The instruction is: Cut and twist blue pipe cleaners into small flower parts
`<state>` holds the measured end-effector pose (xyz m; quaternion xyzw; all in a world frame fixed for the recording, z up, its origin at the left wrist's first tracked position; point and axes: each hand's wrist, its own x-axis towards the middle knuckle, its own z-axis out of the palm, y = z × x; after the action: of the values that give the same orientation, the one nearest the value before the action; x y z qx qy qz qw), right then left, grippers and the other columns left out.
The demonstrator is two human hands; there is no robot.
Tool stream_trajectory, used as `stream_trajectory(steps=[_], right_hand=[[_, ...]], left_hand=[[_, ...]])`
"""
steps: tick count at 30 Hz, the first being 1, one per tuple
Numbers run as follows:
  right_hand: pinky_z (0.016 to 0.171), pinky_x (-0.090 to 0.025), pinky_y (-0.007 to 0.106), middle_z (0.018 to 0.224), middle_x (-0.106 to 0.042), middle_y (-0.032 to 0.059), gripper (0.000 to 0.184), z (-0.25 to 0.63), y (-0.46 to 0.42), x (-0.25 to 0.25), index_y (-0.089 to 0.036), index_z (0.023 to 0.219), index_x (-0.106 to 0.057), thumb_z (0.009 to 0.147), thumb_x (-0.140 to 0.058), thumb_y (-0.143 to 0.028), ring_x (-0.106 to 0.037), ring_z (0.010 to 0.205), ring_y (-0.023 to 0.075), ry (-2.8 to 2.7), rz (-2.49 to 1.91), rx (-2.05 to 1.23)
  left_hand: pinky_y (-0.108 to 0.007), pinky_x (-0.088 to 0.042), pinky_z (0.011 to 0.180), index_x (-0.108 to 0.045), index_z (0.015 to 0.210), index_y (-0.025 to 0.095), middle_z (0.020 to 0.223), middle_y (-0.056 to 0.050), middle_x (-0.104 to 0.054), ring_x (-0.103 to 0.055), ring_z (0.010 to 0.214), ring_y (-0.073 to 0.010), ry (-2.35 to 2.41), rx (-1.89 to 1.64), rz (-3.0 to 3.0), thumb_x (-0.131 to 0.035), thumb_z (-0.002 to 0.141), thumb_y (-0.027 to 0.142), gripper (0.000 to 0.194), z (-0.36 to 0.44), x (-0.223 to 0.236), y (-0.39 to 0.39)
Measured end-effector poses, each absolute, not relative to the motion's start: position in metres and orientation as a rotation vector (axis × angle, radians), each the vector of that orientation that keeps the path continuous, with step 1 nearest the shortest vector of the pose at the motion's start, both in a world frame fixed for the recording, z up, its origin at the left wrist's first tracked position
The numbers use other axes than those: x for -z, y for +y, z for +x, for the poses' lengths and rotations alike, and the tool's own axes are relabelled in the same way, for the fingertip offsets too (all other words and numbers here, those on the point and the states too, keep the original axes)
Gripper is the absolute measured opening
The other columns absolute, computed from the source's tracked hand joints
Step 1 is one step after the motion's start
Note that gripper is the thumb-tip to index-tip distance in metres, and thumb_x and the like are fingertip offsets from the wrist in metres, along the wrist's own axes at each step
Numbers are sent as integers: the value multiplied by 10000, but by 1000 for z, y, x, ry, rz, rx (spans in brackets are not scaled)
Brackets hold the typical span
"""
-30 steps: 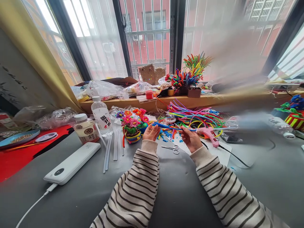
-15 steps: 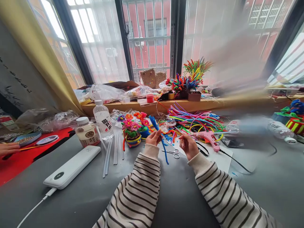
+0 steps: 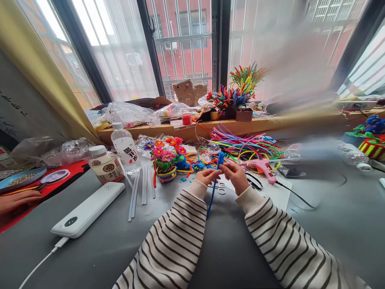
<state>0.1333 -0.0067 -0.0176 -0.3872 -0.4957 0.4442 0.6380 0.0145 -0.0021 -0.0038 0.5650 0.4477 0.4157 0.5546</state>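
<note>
Left hand [image 3: 207, 176]: fingers closed on the bright-blue bundle of fuzzy, bendable stems [image 3: 221, 157], which is nearly upright above the silver metal scissors [image 3: 221, 191]. Right hand [image 3: 236, 177]: fingers pinched at the same bundle; exact contact is hidden. The step appears to be gathering the stems. Brace the bundle firmly with the left fingers; bend with the right in small, even turns. Avoid crushing the pile. Guide the lower strands, which reach nearer the wearer than the scissors, clear of the blades.
</note>
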Motion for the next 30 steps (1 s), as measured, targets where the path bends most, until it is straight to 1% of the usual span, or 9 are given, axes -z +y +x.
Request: stream_trajectory(steps=[2,6,9,13,17,21,25,28,30], right_hand=[[387,-259,194,479,-484,-36,216,134,-7,17,-147,611,-557,572,-593,-356,-351,398,45,-1173,-911,-986],[397,-277,195,484,-465,-35,232,134,-7,18,-146,629,-560,594,-568,-375,-361,414,53,-1233,-968,-881],[423,-298,199,523,-481,-20,240,135,-7,21,-143,643,-560,618,-547,-381,-378,453,64,-1301,-1016,-744],[425,-293,201,525,-465,-21,249,136,-8,23,-142,643,-547,633,-530,-390,-353,458,64,-1335,-1053,-621],[403,-278,196,512,-435,-29,253,134,-10,19,-146,619,-513,629,-532,-399,-337,439,59,-1311,-1025,-666],[400,-271,190,500,-405,-39,230,134,-12,17,-154,592,-490,627,-543,-375,-329,434,53,-1318,-981,-690],[404,-276,189,494,-409,-42,209,135,-12,18,-155,608,-511,628,-547,-360,-336,431,52,-1308,-945,-744],[403,-282,189,514,-440,-35,209,133,-14,17,-155,654,-533,620,-555,-360,-350,429,53,-1308,-942,-797],[402,-286,188,529,-455,-29,213,132,-16,16,-155,646,-529,617,-554,-364,-356,429,53,-1327,-962,-818]], left_hand=[[-189,-305,477,-613,600,137,548,5,-559,-464,469,-54,1069,-969,1288,-624,478,398,288,13,7,1],[-176,-284,450,-625,604,129,498,14,-540,-409,416,-23,1017,-967,1160,-662,429,377,305,11,14,6],[-176,-298,455,-625,588,128,482,12,-542,-439,430,-33,949,-970,1065,-675,415,363,297,12,17,9],[-178,-333,479,-625,600,126,515,3,-562,-468,454,-39,901,-983,957,-679,438,329,265,13,17,9],[-186,-368,490,-612,593,113,528,-10,-571,-490,469,-53,879,-1026,834,-652,520,238,150,13,12,5],[-172,-388,461,-605,593,112,517,-8,-569,-500,454,-53,823,-1045,739,-596,585,127,19,14,8,1],[-160,-417,460,-603,601,106,547,-20,-584,-521,475,-58,808,-1140,651,-571,605,100,33,15,5,0],[-162,-434,482,-600,609,103,582,-28,-595,-527,482,-56,790,-1219,586,-545,636,117,63,14,1,0],[-161,-434,480,-596,608,100,566,-22,-590,-518,459,-50,777,-1261,552,-528,654,131,88,13,-1,0]])
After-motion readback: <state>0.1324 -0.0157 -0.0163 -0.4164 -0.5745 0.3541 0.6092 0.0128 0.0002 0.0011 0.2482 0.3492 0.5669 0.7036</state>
